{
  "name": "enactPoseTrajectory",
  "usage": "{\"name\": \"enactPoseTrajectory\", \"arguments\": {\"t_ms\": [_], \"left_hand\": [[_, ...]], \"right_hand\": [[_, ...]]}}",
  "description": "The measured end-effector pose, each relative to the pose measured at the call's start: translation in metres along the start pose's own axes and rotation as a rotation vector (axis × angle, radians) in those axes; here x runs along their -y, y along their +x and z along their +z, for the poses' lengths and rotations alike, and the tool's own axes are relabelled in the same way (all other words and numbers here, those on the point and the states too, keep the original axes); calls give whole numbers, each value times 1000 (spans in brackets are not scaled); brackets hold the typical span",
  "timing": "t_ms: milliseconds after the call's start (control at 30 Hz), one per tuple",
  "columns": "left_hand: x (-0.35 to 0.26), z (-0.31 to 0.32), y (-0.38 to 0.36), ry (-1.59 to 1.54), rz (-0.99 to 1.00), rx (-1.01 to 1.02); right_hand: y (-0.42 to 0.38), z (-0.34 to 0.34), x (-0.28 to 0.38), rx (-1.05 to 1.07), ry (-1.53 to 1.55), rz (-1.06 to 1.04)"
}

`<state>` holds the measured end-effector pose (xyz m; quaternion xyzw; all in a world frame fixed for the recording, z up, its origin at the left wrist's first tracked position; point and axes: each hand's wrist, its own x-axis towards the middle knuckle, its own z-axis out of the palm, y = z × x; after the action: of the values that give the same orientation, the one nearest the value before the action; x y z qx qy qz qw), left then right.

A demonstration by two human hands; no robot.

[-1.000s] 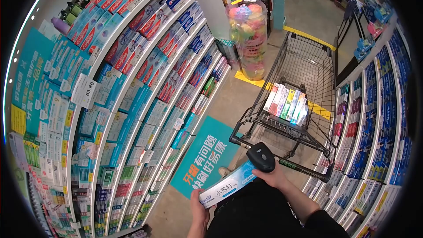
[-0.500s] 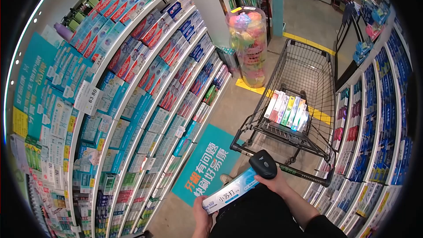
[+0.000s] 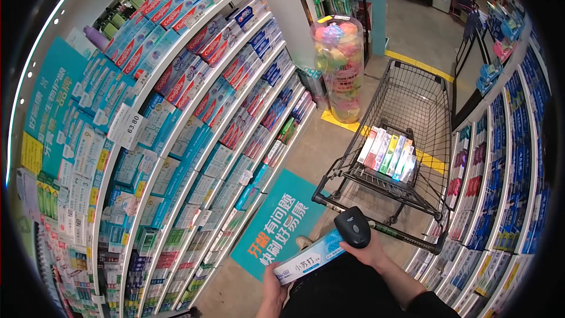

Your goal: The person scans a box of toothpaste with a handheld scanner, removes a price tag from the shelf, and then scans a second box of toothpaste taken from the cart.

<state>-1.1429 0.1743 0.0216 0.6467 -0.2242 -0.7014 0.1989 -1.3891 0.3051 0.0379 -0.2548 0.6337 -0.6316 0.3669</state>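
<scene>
Pinching the long box (image 3: 309, 261) in front of me, left hand (image 3: 272, 285) at one end, right hand (image 3: 367, 252) clasping the scanner (image 3: 353, 228) by the other, I reckon it's light, stiff, dentable, best gripped gently endwise.

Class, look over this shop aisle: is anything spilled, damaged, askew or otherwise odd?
Nothing stands out: the cartons in the cart line up side by side, the held box shows no visible damage, and the floor shows no spill.

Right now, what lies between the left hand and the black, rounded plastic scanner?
In the head view, a long white-and-blue cardboard box lies between the left hand and the scanner.
</scene>
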Motion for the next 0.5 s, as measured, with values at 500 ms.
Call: {"name": "enactPoseTrajectory", "arguments": {"t_ms": [500], "left_hand": [[18, -10, 10, 9, -77, 44]], "right_hand": [[-2, 4, 2, -48, 213, -31]]}}
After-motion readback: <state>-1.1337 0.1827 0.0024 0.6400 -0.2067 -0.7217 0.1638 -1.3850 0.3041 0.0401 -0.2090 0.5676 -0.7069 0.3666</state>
